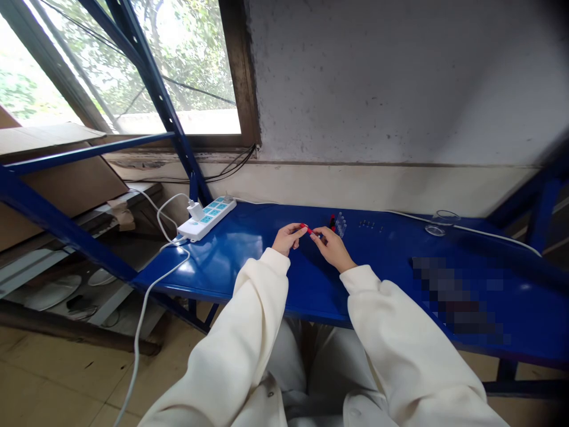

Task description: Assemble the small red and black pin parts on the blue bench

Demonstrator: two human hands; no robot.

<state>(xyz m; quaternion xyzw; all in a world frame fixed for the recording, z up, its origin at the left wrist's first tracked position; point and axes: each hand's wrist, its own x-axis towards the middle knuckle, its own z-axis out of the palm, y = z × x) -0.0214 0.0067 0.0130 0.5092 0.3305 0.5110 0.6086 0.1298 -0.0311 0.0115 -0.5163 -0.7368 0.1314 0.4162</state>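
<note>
- The left hand (288, 239) pinches one end of the red stick (307, 229); its thumb and index finger are closed on it.
- The right hand (332, 248) has its fingertips closed on the other end of the same stick.
- The stick is thus between the two hands, above the blue table (377, 279), and it is slanted a little.
- Just behind the right hand there are red and black parts (332, 222), and clear parts (341, 225) stand directly beside them.
- Further to the right, small bits (370, 225) lie in rows; they are too small to recognise.
- A clear cup (437, 230) is near the wall.
- A dark thing (453, 296) on the right is blurred, so I cannot tell what it is.
- On the left lies a white power strip (208, 219) with a plug (194, 209) in it.
</note>
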